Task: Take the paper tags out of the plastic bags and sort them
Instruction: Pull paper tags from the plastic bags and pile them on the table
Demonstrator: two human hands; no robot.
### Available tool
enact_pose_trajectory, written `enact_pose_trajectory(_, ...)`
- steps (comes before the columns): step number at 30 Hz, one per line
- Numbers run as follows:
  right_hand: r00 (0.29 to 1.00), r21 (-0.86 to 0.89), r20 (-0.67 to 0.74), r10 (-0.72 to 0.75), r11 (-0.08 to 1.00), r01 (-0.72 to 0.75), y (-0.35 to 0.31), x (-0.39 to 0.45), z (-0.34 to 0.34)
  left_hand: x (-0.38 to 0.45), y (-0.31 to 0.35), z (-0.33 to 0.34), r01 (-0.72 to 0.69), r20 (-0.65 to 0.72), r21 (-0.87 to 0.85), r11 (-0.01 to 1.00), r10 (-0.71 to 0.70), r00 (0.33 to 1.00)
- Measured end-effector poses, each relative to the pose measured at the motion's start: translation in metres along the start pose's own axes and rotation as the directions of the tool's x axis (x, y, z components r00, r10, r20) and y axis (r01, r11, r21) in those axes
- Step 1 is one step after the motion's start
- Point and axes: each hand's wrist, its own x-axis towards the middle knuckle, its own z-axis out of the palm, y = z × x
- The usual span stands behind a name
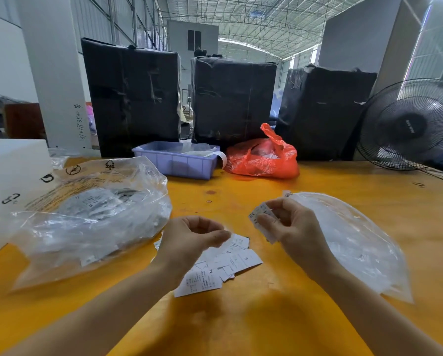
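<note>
Yellow table (305, 191) fills the head view. Right hand (290, 224) pinches paper tags (260, 219) marked "SX"; left hand (192, 235) curls, apparently empty. Loose tags (230, 263), print mostly illegible, lie between two plastic bags (86, 214).

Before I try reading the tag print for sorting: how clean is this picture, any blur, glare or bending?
Head view: wide-angle bending bows the black bales and fan near the edges; the left hand is slightly motion-blurred; glare streaks the big plastic bag; the print on the tags on the table is mostly too small to read, though "SX" shows on the tags in the right hand.
</note>
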Motion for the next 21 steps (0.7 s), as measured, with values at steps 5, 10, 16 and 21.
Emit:
enact_pose_trajectory(5,0.985,-0.084,0.077,-0.156,0.983,0.163,-0.0029,-0.0044,0.0065,-0.0034,-0.0025,0.0033,-0.045,0.058,0.07,0.997,0.041,0.997)
enact_pose_trajectory(10,0.967,-0.254,0.129,-0.219,0.935,0.246,0.0003,-0.0059,0.0084,-0.0057,-0.0016,0.0055,-0.095,0.093,0.15,0.984,0.082,0.992)
enact_pose_trajectory(16,0.953,-0.303,0.213,-0.214,0.913,0.273,0.0049,-0.0044,0.0078,-0.0057,-0.001,0.0038,-0.096,0.167,0.167,0.981,0.068,0.984)
enact_pose_trajectory(21,0.963,-0.243,0.197,-0.184,0.943,0.23,0.0066,-0.0023,0.0072,-0.0032,-0.0004,0.0013,-0.027,0.212,0.146,0.989,-0.005,0.977)
